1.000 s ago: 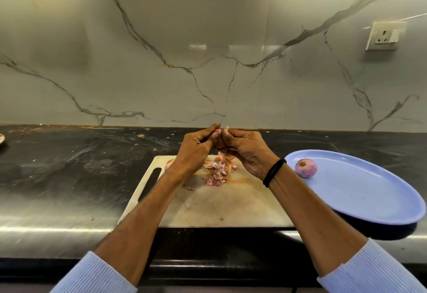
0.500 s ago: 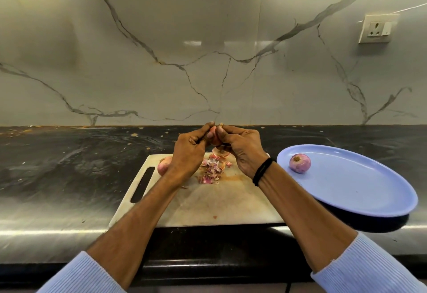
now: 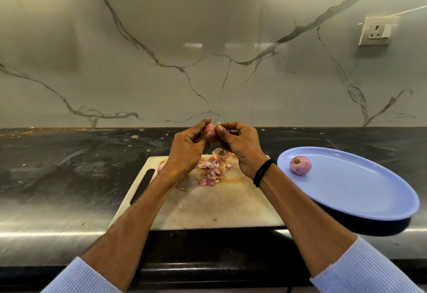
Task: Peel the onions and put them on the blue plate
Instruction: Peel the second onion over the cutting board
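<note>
So, onion count: three that I can see; one onion (image 3: 209, 129) is up in the air at 12 o'clock over the cutting board (image 3: 219, 209), pinched between both hands; the left hand (image 3: 184, 151) has its thumb and fingers curled round it from one side and the right hand (image 3: 240, 149) pinches it from the other, thumbs nearly touching; most of it is hidden by fingers, so can't tell how much skin is on it; second one, the peeled onion (image 3: 300, 165), sits on the blue plate (image 3: 358, 191) near the plate's 10 o'clock rim; third onion (image 3: 162, 166) is on the board at about 10 o'clock, mostly hidden behind the left wrist.

One board, one plate; the plate is at 3 o'clock of the board, just beside it, on the dark table (image 3: 69, 165); one loose heap of pink peels (image 3: 211, 170) lies on the board's far half, with one bigger curled skin piece (image 3: 221, 154) at its 12 o'clock edge.

One black band (image 3: 262, 172) on the right wrist; one wall socket (image 3: 377, 31) up at 2 o'clock.
</note>
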Available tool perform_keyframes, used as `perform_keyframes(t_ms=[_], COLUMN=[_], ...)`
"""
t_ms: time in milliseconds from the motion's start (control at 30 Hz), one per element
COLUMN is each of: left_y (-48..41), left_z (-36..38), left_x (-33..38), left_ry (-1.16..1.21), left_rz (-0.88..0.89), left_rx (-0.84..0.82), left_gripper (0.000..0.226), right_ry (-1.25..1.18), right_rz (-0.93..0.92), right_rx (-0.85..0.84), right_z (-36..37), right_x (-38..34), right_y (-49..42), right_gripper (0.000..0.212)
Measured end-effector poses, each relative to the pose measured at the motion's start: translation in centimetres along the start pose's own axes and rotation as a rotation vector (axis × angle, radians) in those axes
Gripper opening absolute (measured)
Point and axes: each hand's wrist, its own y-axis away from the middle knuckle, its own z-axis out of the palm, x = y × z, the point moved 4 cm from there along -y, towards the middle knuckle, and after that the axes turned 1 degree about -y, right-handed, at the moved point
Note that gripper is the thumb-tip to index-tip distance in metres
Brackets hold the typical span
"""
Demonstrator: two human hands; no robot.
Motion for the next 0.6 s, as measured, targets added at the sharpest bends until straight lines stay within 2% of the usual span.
perform_keyframes(t_ms=[233,600], left_y=[0.09,0.27], left_z=[0.14,0.52], left_x=[-0.09,0.31], left_ry=[0.111,0.183], left_rz=[-0.039,-0.056], left_rx=[-0.026,-0.028], left_gripper=[0.049,0.049], right_ry=[0.048,0.338], right_rz=[-0.127,-0.269], right_rx=[0.038,0.044], right_z=[0.04,-0.03], right_x=[-0.31,-0.41], right_y=[-0.01,-0.50], right_gripper=[0.014,0.008])
